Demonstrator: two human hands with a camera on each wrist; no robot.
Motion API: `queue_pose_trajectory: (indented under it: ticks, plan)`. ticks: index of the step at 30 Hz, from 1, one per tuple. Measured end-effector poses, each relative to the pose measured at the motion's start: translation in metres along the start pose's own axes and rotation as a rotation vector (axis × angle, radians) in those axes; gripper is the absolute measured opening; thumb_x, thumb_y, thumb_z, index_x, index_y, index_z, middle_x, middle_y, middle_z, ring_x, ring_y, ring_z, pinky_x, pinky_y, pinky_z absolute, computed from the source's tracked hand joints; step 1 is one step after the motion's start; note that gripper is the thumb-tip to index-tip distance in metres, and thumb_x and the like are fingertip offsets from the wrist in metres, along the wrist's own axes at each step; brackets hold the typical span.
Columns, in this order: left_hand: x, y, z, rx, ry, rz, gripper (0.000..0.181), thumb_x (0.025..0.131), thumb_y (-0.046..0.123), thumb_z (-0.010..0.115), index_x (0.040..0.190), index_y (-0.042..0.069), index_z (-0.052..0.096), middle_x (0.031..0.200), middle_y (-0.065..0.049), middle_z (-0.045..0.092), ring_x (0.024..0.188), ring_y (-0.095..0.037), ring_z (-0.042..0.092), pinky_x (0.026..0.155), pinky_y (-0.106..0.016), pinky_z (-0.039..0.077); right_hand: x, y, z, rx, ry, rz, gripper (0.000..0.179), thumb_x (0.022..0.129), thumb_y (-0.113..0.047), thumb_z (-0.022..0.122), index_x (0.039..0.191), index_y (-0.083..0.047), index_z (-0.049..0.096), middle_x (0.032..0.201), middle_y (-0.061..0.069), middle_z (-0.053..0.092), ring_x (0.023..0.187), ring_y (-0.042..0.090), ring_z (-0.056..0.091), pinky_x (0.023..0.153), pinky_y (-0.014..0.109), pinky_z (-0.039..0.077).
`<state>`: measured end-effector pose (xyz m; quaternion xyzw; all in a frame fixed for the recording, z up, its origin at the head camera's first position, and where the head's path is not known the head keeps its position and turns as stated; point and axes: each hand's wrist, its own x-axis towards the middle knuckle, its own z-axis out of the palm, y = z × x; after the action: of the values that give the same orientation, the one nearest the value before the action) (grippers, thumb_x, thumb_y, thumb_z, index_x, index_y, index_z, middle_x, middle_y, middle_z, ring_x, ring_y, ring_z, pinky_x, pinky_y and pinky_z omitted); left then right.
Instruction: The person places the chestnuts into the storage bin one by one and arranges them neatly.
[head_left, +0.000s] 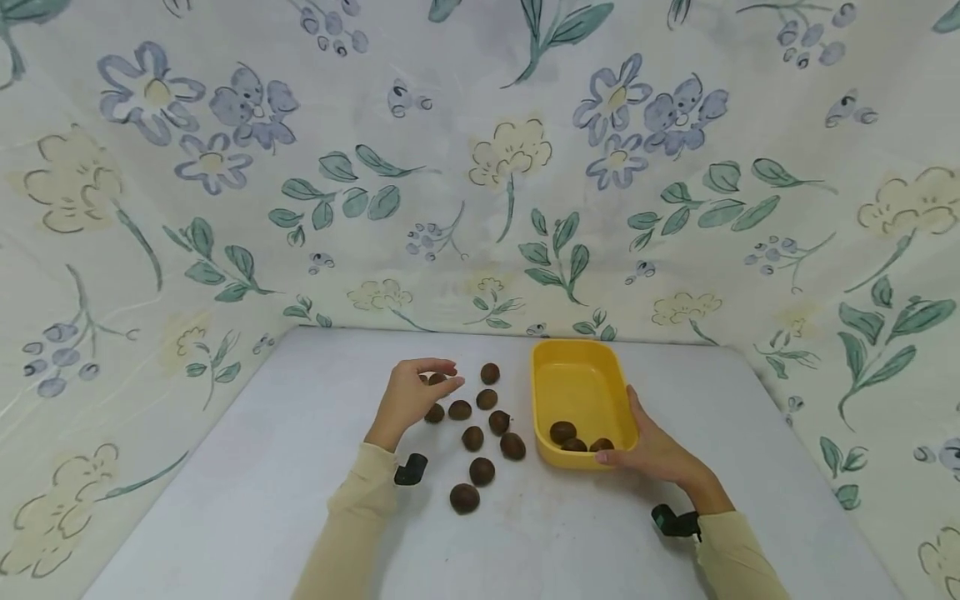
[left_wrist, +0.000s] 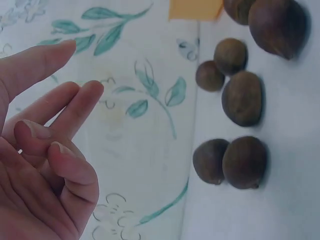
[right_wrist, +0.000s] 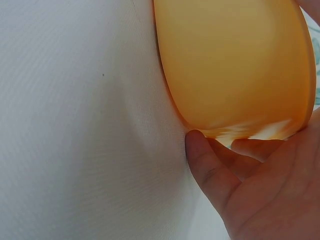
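Observation:
My left hand [head_left: 407, 398] hovers over the far left part of a loose group of brown chestnuts [head_left: 460, 410]. Between its thumb and forefinger there is a gap with nothing in it, and the other fingers bend loosely in the left wrist view. My right hand [head_left: 663, 454] grips the near right corner of a yellow plastic container [head_left: 577, 379], thumb at the front rim and fingers along the side. Inside the container, several chestnuts [head_left: 562, 432] lie at the near end. The right wrist view shows the container's wall [right_wrist: 235, 65] with fingers against it.
More chestnuts [head_left: 482, 472] lie scattered on the white table [head_left: 525, 542] between the left hand and the container, two of them nearest the front. A flower-patterned cloth [head_left: 450, 183] rises behind the table and at both sides.

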<state>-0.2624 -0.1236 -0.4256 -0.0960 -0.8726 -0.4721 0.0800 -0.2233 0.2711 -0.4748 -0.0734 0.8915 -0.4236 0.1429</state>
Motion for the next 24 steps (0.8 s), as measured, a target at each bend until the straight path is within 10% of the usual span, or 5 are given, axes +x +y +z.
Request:
queue_pose_trajectory:
  ticks: [9, 24]
  plan:
    - [0.001, -0.017, -0.012, 0.06, 0.039, -0.091, 0.037, 0.092, 0.026, 0.078, 0.12, 0.001, 0.075, 0.121, -0.017, 0.076, 0.13, -0.035, 0.061, 0.11, -0.053, 0.049, 0.001, 0.0, 0.0, -0.003, -0.005, 0.003, 0.141, 0.077, -0.056, 0.084, 0.163, -0.01, -0.019, 0.173, 0.025, -0.003, 0.154, 0.048, 0.024, 0.121, 0.07, 0.026]
    - [-0.001, -0.037, -0.012, 0.281, -0.016, -0.201, 0.041, 0.089, 0.03, 0.079, 0.118, 0.001, 0.076, 0.11, -0.014, 0.078, 0.103, -0.032, 0.07, 0.079, -0.042, 0.055, 0.001, 0.002, 0.0, 0.008, -0.001, -0.004, 0.14, 0.078, -0.054, 0.083, 0.164, -0.012, -0.019, 0.173, 0.024, 0.003, 0.146, 0.042, 0.034, 0.12, 0.068, 0.03]
